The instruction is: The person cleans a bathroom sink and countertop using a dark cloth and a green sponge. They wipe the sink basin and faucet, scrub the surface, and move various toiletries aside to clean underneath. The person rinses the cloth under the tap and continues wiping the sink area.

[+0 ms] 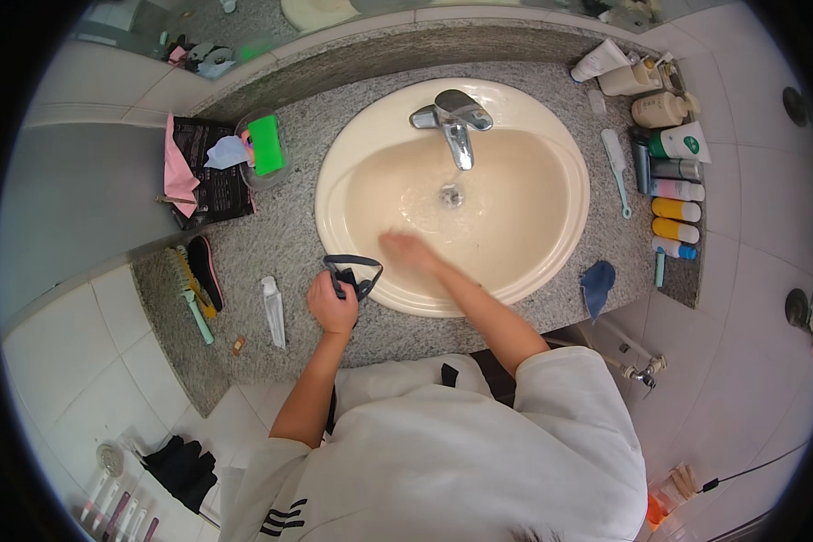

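My left hand [333, 303] is closed around a dark object with a looped strap [353, 274], held over the counter at the front left rim of the sink. The hand hides part of that object. Blurred by motion, my right hand [408, 251] is inside the cream washbasin [335, 156], over its front left part; what its fingers are doing is unclear. Behind it stands a chrome mixer tap [458, 122], its spout above the drain [451, 196]. Some water seems to lie around the drain. A clear tube [274, 315] lies left of my left hand.
A dark blue cloth piece [597, 288] lies at the counter's front right. Bottles and tubes [675, 209] line the right wall, beside a pale brush [616, 169]. On the left are a green box [265, 145], a black package [220, 186] and hairbrushes [203, 274].
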`<control>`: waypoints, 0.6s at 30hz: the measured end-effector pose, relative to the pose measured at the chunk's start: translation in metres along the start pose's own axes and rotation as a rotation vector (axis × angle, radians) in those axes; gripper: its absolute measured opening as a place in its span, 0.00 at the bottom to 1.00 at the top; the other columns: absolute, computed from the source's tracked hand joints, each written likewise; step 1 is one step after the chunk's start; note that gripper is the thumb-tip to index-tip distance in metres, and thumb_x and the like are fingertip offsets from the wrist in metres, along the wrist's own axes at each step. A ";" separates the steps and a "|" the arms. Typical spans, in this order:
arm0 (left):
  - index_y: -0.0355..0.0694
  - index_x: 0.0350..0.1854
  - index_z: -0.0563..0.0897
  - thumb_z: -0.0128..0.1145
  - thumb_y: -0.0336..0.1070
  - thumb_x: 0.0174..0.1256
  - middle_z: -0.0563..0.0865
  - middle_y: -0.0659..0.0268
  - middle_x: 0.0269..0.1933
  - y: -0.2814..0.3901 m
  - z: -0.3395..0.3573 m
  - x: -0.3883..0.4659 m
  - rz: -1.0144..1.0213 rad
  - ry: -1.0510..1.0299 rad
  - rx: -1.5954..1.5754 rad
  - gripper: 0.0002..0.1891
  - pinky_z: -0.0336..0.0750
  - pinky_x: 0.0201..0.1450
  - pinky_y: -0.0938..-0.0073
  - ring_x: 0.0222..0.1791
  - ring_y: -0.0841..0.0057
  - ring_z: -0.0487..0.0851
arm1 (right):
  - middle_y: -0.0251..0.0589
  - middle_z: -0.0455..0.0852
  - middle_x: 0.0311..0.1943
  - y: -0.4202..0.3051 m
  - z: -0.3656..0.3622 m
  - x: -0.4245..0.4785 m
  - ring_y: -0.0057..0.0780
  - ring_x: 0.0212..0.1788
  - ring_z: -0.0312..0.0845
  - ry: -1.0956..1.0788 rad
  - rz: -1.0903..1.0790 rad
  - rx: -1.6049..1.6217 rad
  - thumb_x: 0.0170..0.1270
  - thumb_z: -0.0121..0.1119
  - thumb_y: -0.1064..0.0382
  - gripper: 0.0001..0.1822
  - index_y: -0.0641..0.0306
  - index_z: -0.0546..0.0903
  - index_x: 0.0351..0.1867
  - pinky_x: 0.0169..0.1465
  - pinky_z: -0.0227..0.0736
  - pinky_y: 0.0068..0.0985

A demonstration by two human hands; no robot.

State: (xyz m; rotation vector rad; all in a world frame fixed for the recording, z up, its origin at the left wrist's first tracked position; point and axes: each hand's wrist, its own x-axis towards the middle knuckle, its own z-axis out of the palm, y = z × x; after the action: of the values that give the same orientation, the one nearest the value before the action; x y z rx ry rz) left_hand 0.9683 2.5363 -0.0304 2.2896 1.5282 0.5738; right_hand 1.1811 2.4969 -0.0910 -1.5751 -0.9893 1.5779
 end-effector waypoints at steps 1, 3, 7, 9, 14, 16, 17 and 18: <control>0.34 0.32 0.73 0.53 0.32 0.53 0.76 0.50 0.29 0.001 -0.001 0.000 -0.002 -0.005 -0.004 0.07 0.68 0.34 0.52 0.31 0.48 0.76 | 0.59 0.63 0.70 0.017 0.029 -0.015 0.46 0.72 0.60 -0.002 -0.203 -0.327 0.75 0.44 0.48 0.33 0.76 0.61 0.69 0.73 0.56 0.40; 0.34 0.32 0.73 0.53 0.31 0.53 0.76 0.50 0.29 -0.001 -0.001 -0.001 0.003 0.000 -0.008 0.07 0.68 0.34 0.52 0.31 0.48 0.75 | 0.58 0.53 0.74 -0.035 0.014 -0.059 0.46 0.77 0.48 -0.121 0.028 -0.563 0.71 0.48 0.42 0.40 0.77 0.58 0.71 0.76 0.45 0.43; 0.33 0.32 0.73 0.53 0.31 0.53 0.75 0.51 0.28 0.001 0.000 -0.003 0.018 0.026 -0.011 0.08 0.68 0.34 0.52 0.30 0.49 0.75 | 0.55 0.57 0.74 0.011 -0.085 -0.090 0.45 0.75 0.53 0.120 0.401 -1.266 0.71 0.46 0.40 0.39 0.73 0.61 0.70 0.74 0.46 0.48; 0.33 0.32 0.73 0.53 0.31 0.53 0.75 0.51 0.27 0.002 0.002 -0.001 0.006 0.026 -0.027 0.08 0.68 0.34 0.53 0.30 0.49 0.75 | 0.51 0.66 0.70 0.052 -0.130 -0.087 0.39 0.71 0.62 0.347 0.369 -1.109 0.74 0.42 0.42 0.35 0.73 0.67 0.66 0.72 0.54 0.45; 0.34 0.33 0.74 0.53 0.31 0.54 0.76 0.50 0.28 0.005 0.002 -0.002 -0.019 0.022 -0.024 0.07 0.67 0.33 0.52 0.30 0.48 0.75 | 0.50 0.78 0.59 -0.030 -0.134 -0.027 0.37 0.60 0.76 0.414 0.220 1.172 0.77 0.39 0.51 0.25 0.70 0.74 0.60 0.63 0.71 0.35; 0.32 0.37 0.76 0.53 0.30 0.55 0.77 0.48 0.30 0.002 0.002 -0.002 -0.017 0.008 -0.006 0.09 0.68 0.34 0.51 0.32 0.46 0.76 | 0.52 0.80 0.55 -0.047 -0.131 -0.005 0.40 0.56 0.77 0.380 0.149 1.252 0.75 0.41 0.52 0.23 0.70 0.76 0.56 0.60 0.73 0.36; 0.32 0.38 0.76 0.53 0.30 0.55 0.78 0.47 0.30 0.001 0.001 -0.003 -0.022 -0.001 -0.007 0.09 0.68 0.34 0.51 0.32 0.45 0.76 | 0.53 0.81 0.53 -0.051 -0.133 0.003 0.41 0.55 0.78 0.377 0.141 1.190 0.75 0.41 0.53 0.22 0.70 0.76 0.55 0.59 0.73 0.37; 0.31 0.38 0.76 0.53 0.30 0.55 0.78 0.47 0.30 0.000 0.001 -0.003 -0.029 -0.009 -0.006 0.10 0.68 0.34 0.51 0.32 0.45 0.76 | 0.54 0.82 0.51 -0.052 -0.137 0.011 0.43 0.53 0.79 0.379 0.134 1.097 0.74 0.42 0.53 0.22 0.70 0.77 0.53 0.58 0.74 0.37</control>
State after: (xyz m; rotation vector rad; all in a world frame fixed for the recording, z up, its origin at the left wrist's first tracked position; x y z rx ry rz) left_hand 0.9676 2.5335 -0.0317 2.2581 1.5509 0.5592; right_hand 1.3151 2.5374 -0.0475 -1.0542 0.2214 1.4128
